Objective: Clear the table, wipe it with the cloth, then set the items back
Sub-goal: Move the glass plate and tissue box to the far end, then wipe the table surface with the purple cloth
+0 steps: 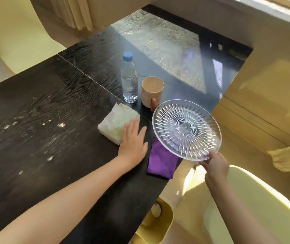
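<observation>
My right hand (215, 163) grips the near rim of a clear cut-glass plate (186, 129) and holds it tilted above the table's right edge. Under the plate a folded purple cloth (160, 161) lies on the dark wooden table (44, 120). My left hand (132, 140) rests flat with fingers spread on the near corner of a white tissue pack (116, 123). Behind them stand a water bottle (129, 80) with a blue cap and a tan mug (152, 91), its handle partly hidden by the plate.
Pale crumbs and smears (26, 125) dot the table's left half. Sunlight glares on the far tabletop. A yellow chair (256, 205) stands to the right of the table, and a yellow bin (154, 224) sits below its near right corner.
</observation>
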A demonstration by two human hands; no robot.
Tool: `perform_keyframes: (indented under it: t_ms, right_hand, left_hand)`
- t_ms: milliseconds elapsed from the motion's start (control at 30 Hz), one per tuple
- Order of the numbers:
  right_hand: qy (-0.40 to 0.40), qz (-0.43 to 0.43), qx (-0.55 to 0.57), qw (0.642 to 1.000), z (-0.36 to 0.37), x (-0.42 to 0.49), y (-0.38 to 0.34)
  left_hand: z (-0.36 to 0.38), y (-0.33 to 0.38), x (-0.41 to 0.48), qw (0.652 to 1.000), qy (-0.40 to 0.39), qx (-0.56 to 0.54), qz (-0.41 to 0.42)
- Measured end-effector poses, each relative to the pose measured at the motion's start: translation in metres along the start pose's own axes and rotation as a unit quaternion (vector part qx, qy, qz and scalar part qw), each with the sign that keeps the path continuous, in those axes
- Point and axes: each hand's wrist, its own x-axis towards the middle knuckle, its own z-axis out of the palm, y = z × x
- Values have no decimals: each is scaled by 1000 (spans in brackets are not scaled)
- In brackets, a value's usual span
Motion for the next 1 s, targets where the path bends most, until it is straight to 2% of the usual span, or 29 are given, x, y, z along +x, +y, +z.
perform_keyframes:
  t_ms: [100, 233, 400, 533, 767, 867, 1000]
  right_hand:
    - [15, 32, 19, 999, 10, 9, -2]
    - [23, 36, 18, 999, 19, 15, -3]
    - [6, 37, 4, 999, 24, 13, 6]
    - [-37, 45, 6, 998, 30, 9, 15]
    - [-86, 93, -98, 987, 40, 5, 26]
    - [-123, 96, -200, 967, 41, -2, 23]
    - [-147, 90, -319, 932, 37, -9, 24]
  left_hand:
    - [17, 26, -22, 996, -53, -66, 4]
    - [24, 45, -28, 970, -96, -191, -112]
    - [19, 47, -17, 899, -153, -321, -254]
    - [13, 25, -26, 849, -202, -393, -289]
    - [-1, -12, -49, 862, -233, -352, -279]
    - [1, -13, -55, 875, -216, -346, -260]
    - [2, -8, -64, 912, -173, -303, -214]
